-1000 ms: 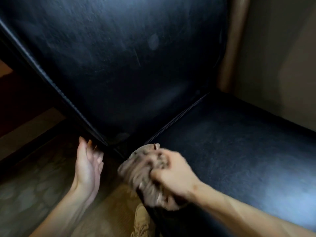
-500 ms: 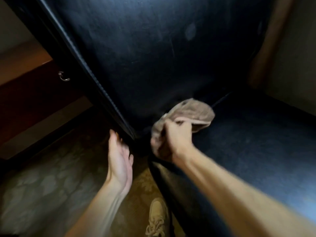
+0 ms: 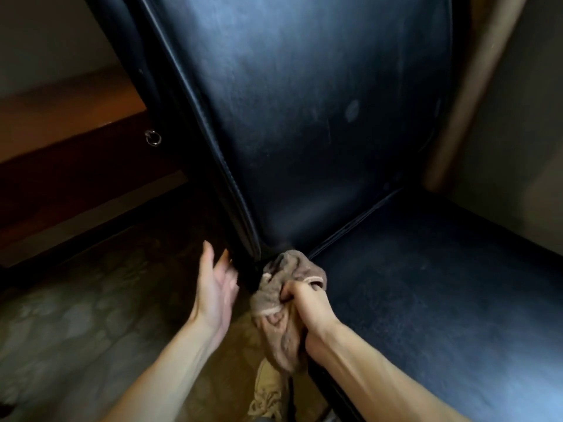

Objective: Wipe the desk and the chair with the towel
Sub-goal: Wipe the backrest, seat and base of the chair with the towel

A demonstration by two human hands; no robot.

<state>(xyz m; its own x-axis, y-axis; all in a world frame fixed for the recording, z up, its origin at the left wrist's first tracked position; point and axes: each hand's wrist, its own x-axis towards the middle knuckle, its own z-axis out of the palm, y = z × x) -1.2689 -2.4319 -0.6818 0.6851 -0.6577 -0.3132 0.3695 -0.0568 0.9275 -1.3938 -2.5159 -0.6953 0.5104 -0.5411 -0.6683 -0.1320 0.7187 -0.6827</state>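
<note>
A black leather chair fills the view, its backrest (image 3: 304,117) upright at centre and its seat (image 3: 441,300) at the right. My right hand (image 3: 307,312) is shut on a bunched brown towel (image 3: 283,300), which presses on the seat's near left corner where seat and backrest meet. Part of the towel hangs over the seat's edge. My left hand (image 3: 216,287) is open with fingers apart, just left of the backrest's side edge and holding nothing. The reddish wooden desk (image 3: 61,123) stands behind the chair at the left.
A drawer ring pull (image 3: 153,137) shows on the desk front. Patterned carpet (image 3: 76,330) covers the floor at the lower left. My tan shoe (image 3: 268,391) is below the towel. A beige wall and wooden trim (image 3: 475,86) lie to the right of the chair.
My right hand has pulled the towel back along the seat from near the backrest seam to the seat's left corner. My left hand stayed open beside the chair's edge.
</note>
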